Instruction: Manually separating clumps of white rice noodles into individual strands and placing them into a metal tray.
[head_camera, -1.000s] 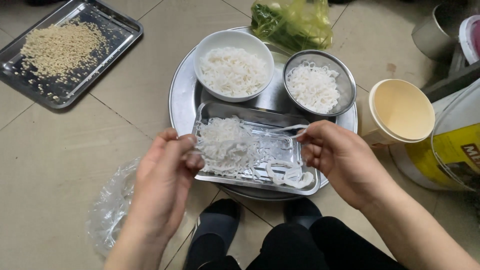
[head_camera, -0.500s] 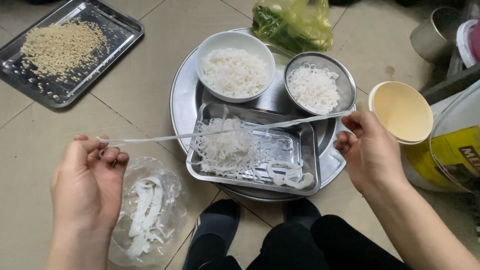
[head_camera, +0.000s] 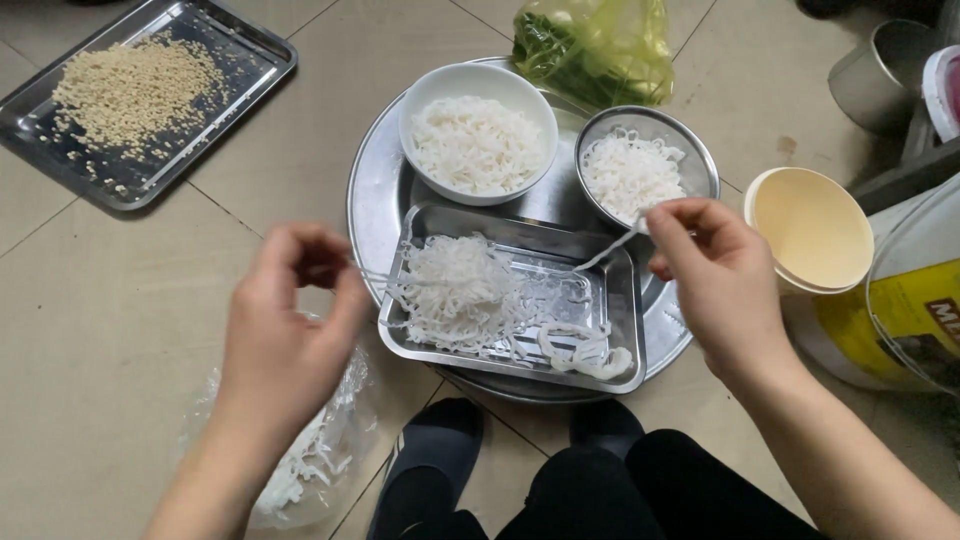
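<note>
Both hands pinch one thin white strand: left hand (head_camera: 285, 330) and right hand (head_camera: 715, 275) fingers closed on its ends. Stretched between the fingertips above the small metal tray (head_camera: 620, 300), the strand (head_camera: 610, 250) may snap or slip if pulled harder.

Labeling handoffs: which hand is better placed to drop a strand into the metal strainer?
Right. The right hand pinches a white strand beside the metal strainer. The left hand sits left of the small tray, over the plastic bag, with the tray between it and the strainer.

Left hand (head_camera: 285, 335) and right hand (head_camera: 715, 280) are raised apart, palms down, fingers (head_camera: 668, 215) of each pinched together.
</note>
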